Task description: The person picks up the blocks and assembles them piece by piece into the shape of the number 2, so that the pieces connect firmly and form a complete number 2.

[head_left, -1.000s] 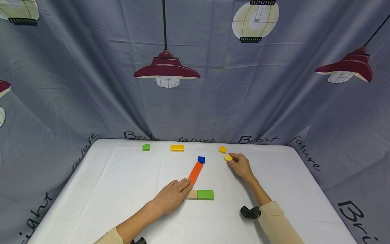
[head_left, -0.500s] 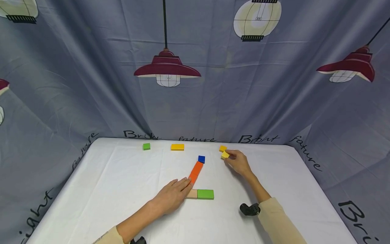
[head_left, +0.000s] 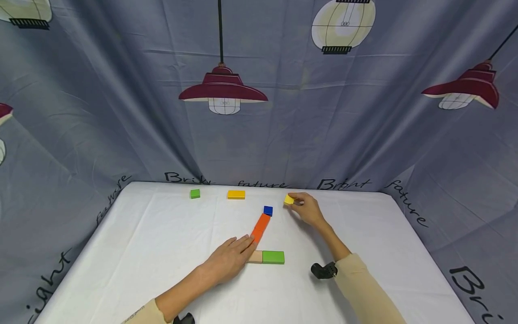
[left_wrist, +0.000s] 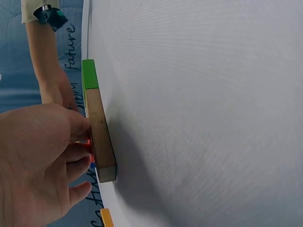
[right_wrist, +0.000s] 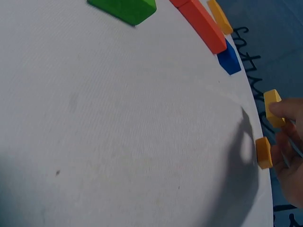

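My right hand (head_left: 309,210) pinches a small yellow block (head_left: 288,200) between thumb and fingers, raised over the back right of the table. In the right wrist view an orange-yellow block (right_wrist: 264,152) stands on the cloth close by that hand; in the head view the hand hides it. My left hand (head_left: 229,261) rests with fairly straight fingers at the near end of a slanting orange strip (head_left: 260,227). Its thumb and fingers touch the wooden block (left_wrist: 100,135) in the left wrist view. A green block (head_left: 273,257) continues the wooden one to the right.
At the orange strip's far end sits a blue block (head_left: 268,210). Farther back lie a longer yellow block (head_left: 236,194) and a small green block (head_left: 195,193). A lamp-printed curtain (head_left: 259,144) hangs behind the white table (head_left: 162,234).
My right hand has carried the yellow block to the left and slightly back, now covering the other yellow block in the head view. The left hand has kept its place.
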The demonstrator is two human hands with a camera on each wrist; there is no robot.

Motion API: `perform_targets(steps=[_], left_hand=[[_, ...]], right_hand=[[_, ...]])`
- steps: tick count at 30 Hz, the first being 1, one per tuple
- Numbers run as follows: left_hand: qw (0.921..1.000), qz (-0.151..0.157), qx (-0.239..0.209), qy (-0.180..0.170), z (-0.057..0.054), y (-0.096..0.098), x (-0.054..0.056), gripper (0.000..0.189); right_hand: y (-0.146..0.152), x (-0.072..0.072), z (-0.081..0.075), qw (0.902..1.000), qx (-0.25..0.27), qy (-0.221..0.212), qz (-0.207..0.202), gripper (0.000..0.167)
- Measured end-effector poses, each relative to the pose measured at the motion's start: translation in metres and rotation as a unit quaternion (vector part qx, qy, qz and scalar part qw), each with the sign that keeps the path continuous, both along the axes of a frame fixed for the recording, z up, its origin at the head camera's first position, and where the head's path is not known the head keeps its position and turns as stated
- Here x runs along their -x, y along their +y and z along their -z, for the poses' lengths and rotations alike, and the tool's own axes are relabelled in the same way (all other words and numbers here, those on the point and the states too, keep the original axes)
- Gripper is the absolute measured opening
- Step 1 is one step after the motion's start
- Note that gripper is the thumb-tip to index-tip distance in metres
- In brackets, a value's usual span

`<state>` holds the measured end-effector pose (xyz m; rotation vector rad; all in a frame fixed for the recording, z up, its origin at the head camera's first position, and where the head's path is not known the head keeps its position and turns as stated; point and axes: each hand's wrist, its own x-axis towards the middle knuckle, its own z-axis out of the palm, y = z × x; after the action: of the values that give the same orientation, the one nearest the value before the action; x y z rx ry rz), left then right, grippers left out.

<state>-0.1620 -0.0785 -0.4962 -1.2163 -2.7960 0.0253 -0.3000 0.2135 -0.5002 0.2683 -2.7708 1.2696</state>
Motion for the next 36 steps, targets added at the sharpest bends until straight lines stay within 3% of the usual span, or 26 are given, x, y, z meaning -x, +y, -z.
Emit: perform_targets(steps=[9, 36], left_hand=[[0.9999, -0.003, -0.003, -0.012, 0.0, 0.0, 0.001, 0.045], [0.9999, -0.003, -0.01, -0.012, -0.001, -0.001, 0.0, 0.044]], right_hand=[[-0.018, 0.006, -0.001, 0.9997, 0.011, -0.02, -0.011, 0.04], [-0.05, 0.022, 0.011, 0.9988, -0.033, -0.034, -0.015, 0.034]])
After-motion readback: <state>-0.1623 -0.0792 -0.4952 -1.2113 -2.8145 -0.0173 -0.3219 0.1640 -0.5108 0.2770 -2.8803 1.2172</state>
